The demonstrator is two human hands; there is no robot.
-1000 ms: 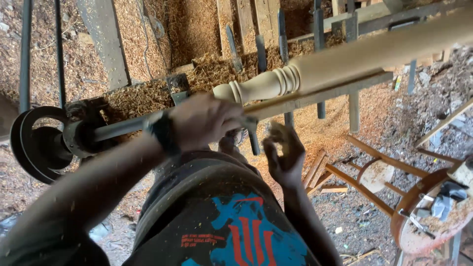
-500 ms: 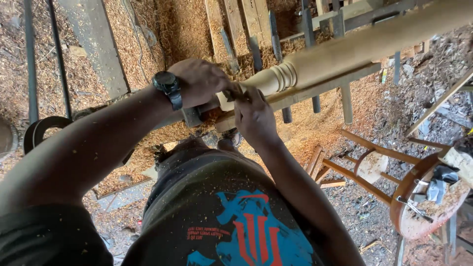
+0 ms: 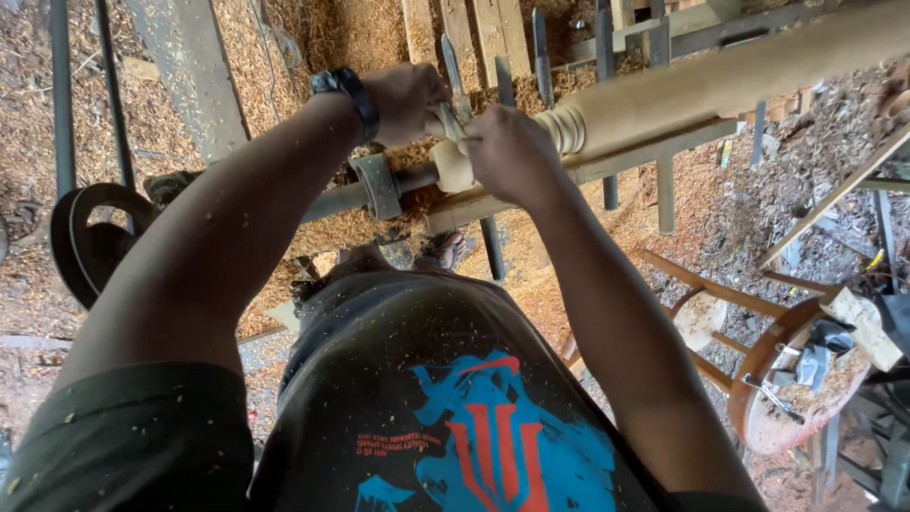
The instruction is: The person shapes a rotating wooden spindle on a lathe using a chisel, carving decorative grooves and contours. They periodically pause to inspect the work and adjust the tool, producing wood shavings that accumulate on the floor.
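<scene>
The person stood over a wood lathe, and both hands had come together at the near end of the long turned spindle (image 3: pixel 720 81). Half a second before, the left hand (image 3: pixel 408 95) was lower and more to the left, on the metal shaft side; now it was lifted beside the right hand (image 3: pixel 512 152), so that the two nearly touched. The left hand, with a black wristwatch (image 3: pixel 353 90), was closed around a thin metal tool (image 3: pixel 453 81) whose blade pointed up and away from the body. The right hand was curled down over the pale rounded end (image 3: pixel 453 166) of the spindle, and its fingers hid the place where the tool met the wood, so the contact could not be seen. The spindle lay across the lathe from the hands to the upper right corner, with a group of ring beads (image 3: pixel 566 128) just beyond the right hand. It seemed that the reaching was over and the hands were settled for shaping this end. Sawdust (image 3: pixel 171 133) covered the ground, and a round wooden stool (image 3: pixel 796 379) stood at the lower right.
</scene>
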